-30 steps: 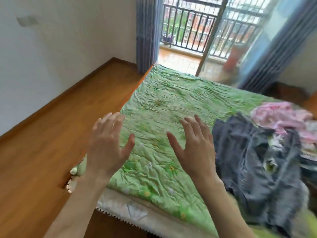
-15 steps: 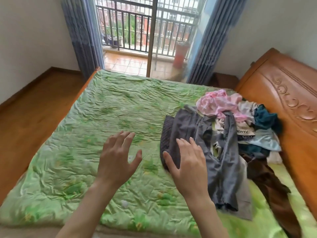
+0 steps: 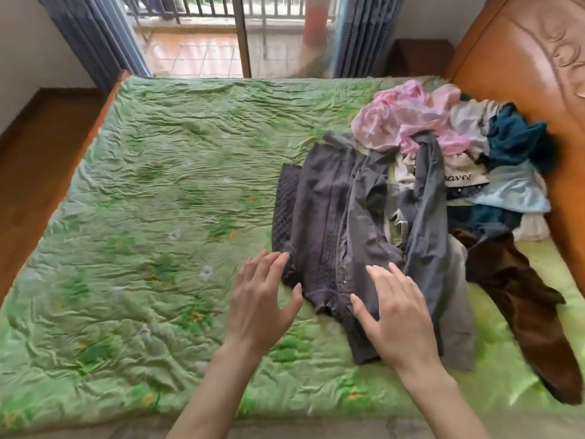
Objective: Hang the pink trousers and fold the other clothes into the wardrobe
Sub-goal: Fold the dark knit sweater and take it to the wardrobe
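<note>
A heap of clothes lies on the right side of the bed (image 3: 152, 198). The pink trousers (image 3: 408, 122) are crumpled at the far end of the heap. A dark grey garment (image 3: 335, 210) is spread at the heap's near left. Teal (image 3: 512, 137), light blue (image 3: 512, 188) and brown (image 3: 519, 299) pieces lie to the right. My left hand (image 3: 259, 299) hovers with fingers spread at the grey garment's left edge. My right hand (image 3: 392, 315) is over the grey garment's near end, fingers straight. Neither hand holds anything.
A green quilt covers the bed. The carved wooden headboard (image 3: 522, 58) rises on the right. Blue curtains (image 3: 91, 36) frame a glass balcony door (image 3: 221, 36) beyond the bed. Wooden floor (image 3: 28, 160) runs along the left side.
The view has swung right and down from the bed's corner to the clothes heap. Both hands have come forward to the grey garment, still open.
</note>
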The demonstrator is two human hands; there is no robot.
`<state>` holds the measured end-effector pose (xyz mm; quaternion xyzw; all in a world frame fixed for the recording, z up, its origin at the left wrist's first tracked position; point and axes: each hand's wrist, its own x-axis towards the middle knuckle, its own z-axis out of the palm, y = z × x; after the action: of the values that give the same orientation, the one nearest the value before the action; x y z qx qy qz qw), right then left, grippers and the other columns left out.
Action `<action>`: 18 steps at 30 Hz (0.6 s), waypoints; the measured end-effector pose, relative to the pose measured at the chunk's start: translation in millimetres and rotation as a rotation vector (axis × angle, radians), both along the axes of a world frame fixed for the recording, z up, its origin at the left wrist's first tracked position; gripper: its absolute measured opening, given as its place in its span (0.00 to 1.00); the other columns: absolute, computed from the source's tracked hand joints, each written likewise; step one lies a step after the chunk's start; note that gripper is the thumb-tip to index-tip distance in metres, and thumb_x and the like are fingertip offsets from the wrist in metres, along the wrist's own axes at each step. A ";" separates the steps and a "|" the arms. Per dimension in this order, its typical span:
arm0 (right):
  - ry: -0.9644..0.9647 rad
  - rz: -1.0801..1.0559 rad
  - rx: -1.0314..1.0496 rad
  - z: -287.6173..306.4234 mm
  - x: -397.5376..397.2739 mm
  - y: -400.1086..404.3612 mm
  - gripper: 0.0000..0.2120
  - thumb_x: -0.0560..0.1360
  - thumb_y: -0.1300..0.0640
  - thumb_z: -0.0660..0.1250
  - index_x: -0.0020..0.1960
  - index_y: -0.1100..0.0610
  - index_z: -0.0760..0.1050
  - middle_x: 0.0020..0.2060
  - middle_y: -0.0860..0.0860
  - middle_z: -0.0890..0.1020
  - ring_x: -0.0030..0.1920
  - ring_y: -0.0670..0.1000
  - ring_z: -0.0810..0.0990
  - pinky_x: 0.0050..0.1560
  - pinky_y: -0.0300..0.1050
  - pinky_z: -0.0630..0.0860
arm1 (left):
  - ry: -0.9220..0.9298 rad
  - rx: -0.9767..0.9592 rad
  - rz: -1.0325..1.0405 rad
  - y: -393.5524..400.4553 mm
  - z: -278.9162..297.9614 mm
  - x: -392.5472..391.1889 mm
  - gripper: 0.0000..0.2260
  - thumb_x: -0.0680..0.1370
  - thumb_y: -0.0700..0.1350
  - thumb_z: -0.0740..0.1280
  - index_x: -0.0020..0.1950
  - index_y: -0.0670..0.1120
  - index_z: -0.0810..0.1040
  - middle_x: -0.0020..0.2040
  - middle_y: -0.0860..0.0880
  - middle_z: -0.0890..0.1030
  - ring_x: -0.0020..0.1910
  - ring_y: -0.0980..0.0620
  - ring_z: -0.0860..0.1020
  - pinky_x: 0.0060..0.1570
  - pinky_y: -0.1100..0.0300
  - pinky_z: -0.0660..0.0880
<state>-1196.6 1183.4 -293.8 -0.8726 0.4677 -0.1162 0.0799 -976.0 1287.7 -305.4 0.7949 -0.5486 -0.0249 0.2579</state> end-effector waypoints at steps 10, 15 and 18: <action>0.020 -0.161 0.074 -188.4 30.4 -10.4 0.32 0.71 0.55 0.77 0.73 0.59 0.73 0.68 0.55 0.79 0.67 0.56 0.79 0.68 0.49 0.71 | 0.071 0.098 -0.194 -69.2 -200.1 6.3 0.25 0.78 0.55 0.66 0.71 0.45 0.78 0.67 0.48 0.80 0.70 0.45 0.74 0.72 0.49 0.71; 0.051 -0.138 0.150 -298.7 49.2 -12.2 0.34 0.69 0.59 0.78 0.73 0.60 0.73 0.69 0.55 0.78 0.67 0.54 0.80 0.68 0.47 0.72 | -0.006 0.164 -0.376 -89.6 -304.2 6.5 0.24 0.75 0.50 0.67 0.71 0.44 0.77 0.66 0.48 0.80 0.68 0.44 0.76 0.70 0.47 0.72; 0.107 -0.100 0.176 -351.9 49.7 -15.5 0.36 0.64 0.63 0.78 0.72 0.61 0.75 0.69 0.57 0.79 0.67 0.55 0.80 0.65 0.50 0.78 | -0.024 0.157 -0.445 -98.2 -348.2 5.1 0.26 0.72 0.42 0.66 0.71 0.44 0.77 0.65 0.48 0.80 0.65 0.44 0.78 0.68 0.50 0.73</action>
<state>-1146.9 1167.8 -645.7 -0.8426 0.5228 -0.0318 0.1252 -971.0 1189.5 -653.6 0.6724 -0.7096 -0.1141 0.1769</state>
